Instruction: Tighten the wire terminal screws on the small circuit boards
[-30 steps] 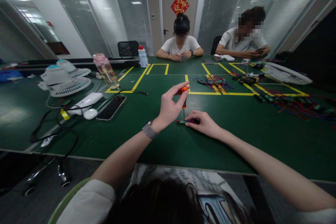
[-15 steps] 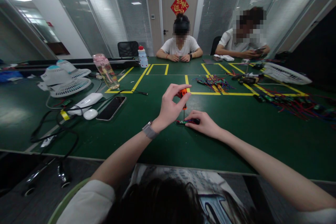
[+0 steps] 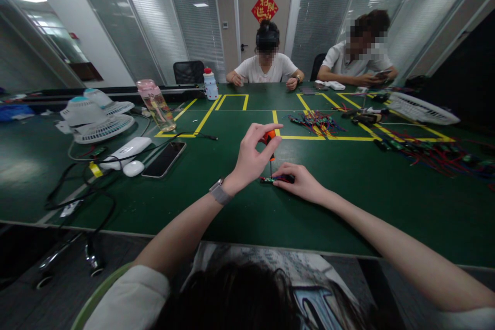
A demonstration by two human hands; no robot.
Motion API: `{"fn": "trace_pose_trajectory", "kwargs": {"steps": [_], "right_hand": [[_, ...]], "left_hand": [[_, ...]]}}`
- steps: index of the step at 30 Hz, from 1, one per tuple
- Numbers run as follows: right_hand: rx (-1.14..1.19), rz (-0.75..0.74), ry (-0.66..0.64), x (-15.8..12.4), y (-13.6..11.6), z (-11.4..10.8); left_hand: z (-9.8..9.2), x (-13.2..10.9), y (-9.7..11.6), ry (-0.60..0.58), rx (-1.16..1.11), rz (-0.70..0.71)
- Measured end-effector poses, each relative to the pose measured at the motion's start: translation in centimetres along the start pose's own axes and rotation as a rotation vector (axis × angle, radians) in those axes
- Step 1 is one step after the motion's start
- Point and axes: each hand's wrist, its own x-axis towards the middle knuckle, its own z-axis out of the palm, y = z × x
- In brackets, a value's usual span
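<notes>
Since 1 s ago almost nothing shifts on my side: the left hand (image 3: 249,160) only re-sets its fingers a touch on the handle. The person (image 3: 266,64) at the table's far edge has spread both arms apart.

Going L to R:
- **Left edge:** two white fans (image 3: 96,118) lie w/ a pink-capped bottle (image 3: 157,104) behind them. Nearer me are a white mouse (image 3: 133,168) and a dark phone (image 3: 164,159), just beside each other.
- **Ctr, toward the near edge of the table (image 3: 232,211):** the left hand, watch (image 3: 220,192) on the wrist, pinches the orange screwdriver (image 3: 270,140). It is held upright w/ thumb and fingertips closed on the handle top.
- **Tip:** it stands on the small circuit board (image 3: 269,180), which lies flat on the green top.
- **Right hand (image 3: 303,183):** it lies low, fingers narrow and closed on the board's right end, pinning it down.
- **Further right:** a wire bundle (image 3: 317,122) sits on the yellow tape lines, and a bigger heap (image 3: 433,152) spreads toward the right edge.

Step in hand, as I judge it: turning a screw on the board. I can't tell if it goes in or out; the screw is too small to see. The next move calls for keeping the shaft vertical, light downward pressure, and the board held firm so it doesn't spin.
</notes>
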Motion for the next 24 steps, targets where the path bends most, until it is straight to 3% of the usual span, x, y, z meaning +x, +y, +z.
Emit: {"fn": "trace_pose_trajectory", "kwargs": {"steps": [5,10,15,21,24], "right_hand": [[0.003,-0.001,-0.012,0.03,-0.02,-0.07],[0.000,0.009,-0.011,0.03,-0.03,-0.06],[0.007,0.007,-0.010,0.05,-0.11,-0.06],[0.002,0.020,-0.010,0.05,-0.20,-0.10],[0.010,0.018,-0.005,0.05,-0.15,-0.03]], "left_hand": [[0.03,0.02,-0.02,-0.022,-0.102,0.004],[0.01,0.07,0.13,0.057,0.035,0.053],[0.02,0.02,0.10,-0.030,-0.081,0.023],[0.08,0.04,0.13,0.060,0.023,0.050],[0.00,0.02,0.12,-0.001,-0.030,0.039]]}}
